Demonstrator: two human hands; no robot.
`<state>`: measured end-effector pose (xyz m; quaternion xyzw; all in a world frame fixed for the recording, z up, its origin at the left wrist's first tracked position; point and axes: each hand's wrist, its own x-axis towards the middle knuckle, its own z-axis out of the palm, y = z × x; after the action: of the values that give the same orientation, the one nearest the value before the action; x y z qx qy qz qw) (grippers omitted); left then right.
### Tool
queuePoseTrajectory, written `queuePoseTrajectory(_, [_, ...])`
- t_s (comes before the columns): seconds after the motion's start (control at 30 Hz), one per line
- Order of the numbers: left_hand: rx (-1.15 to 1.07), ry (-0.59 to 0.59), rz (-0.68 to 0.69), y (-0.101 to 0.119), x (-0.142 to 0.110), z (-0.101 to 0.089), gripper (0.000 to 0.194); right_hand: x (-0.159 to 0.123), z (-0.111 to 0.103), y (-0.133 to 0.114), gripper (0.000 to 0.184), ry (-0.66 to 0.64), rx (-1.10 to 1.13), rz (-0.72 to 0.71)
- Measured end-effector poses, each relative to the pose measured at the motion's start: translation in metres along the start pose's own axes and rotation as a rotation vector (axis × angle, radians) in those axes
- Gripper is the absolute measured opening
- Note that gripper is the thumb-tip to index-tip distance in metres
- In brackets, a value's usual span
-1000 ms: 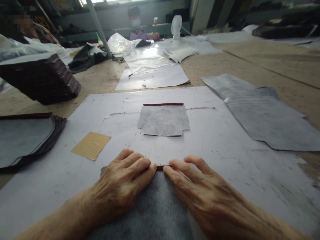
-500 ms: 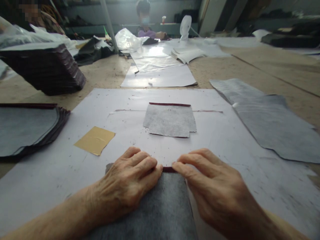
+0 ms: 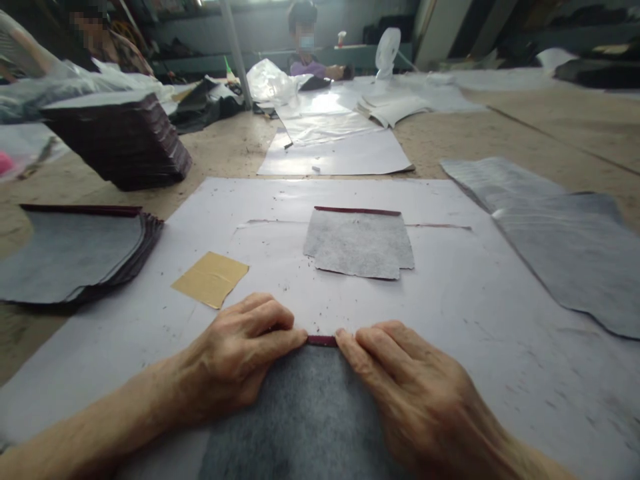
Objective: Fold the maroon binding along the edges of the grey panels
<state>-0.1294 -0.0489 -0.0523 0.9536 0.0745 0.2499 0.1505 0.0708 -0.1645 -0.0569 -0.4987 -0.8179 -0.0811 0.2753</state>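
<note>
A grey cloth-like panel (image 3: pixel 305 413) lies in front of me, with a narrow dark maroon folded strip (image 3: pixel 321 341) along its far edge. My left hand (image 3: pixel 245 353) is closed at the left part of this edge, thumb and fingertips pinching the fold. On the right, my right hand (image 3: pixel 415 380) presses the same fold with its fingers held together. A short length of the strip shows between the two hands; the rest of the edge is under them. Beyond them lies a smaller grey piece (image 3: pixel 357 243) with a maroon top edge.
A white sheet (image 3: pixel 280 300) covers the work table, with a tan square (image 3: pixel 210 279) on it. Grey panels are stacked at left (image 3: pixel 75 253) and right (image 3: pixel 560 247). A tall dark stack (image 3: pixel 125 140) stands behind. Other people sit farther back, near a white fan (image 3: pixel 387 53).
The view has turned slightly left. Both my hands have shifted left along the folded edge, and the panel's left corner, visible before, is now hidden.
</note>
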Motion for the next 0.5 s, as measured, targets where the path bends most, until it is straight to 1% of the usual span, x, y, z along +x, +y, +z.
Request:
queuePoseTrajectory(0.13, [0.067, -0.047, 0.061, 0.002, 0.002, 0.001, 0.029, 0.005, -0.002, -0.003, 0.034, -0.038, -0.052, -0.065])
queuePoseTrajectory(0.23, [0.087, -0.051, 0.094, 0.003, 0.003, 0.003, 0.027, 0.013, -0.007, -0.008, 0.037, -0.097, -0.161, -0.075])
queuePoseTrajectory(0.33, [0.072, -0.033, 0.104, 0.004, 0.002, 0.005, 0.025, 0.023, -0.007, -0.015, 0.037, -0.079, -0.260, -0.054])
queuePoseTrajectory(0.43, [0.072, -0.027, 0.109, 0.005, 0.002, 0.007, 0.023, 0.029, 0.003, -0.020, 0.036, -0.025, -0.152, 0.004])
queuePoseTrajectory(0.5, [0.077, -0.027, 0.114, 0.005, 0.002, 0.008, 0.023, 0.029, 0.010, -0.021, 0.036, 0.003, -0.082, 0.000])
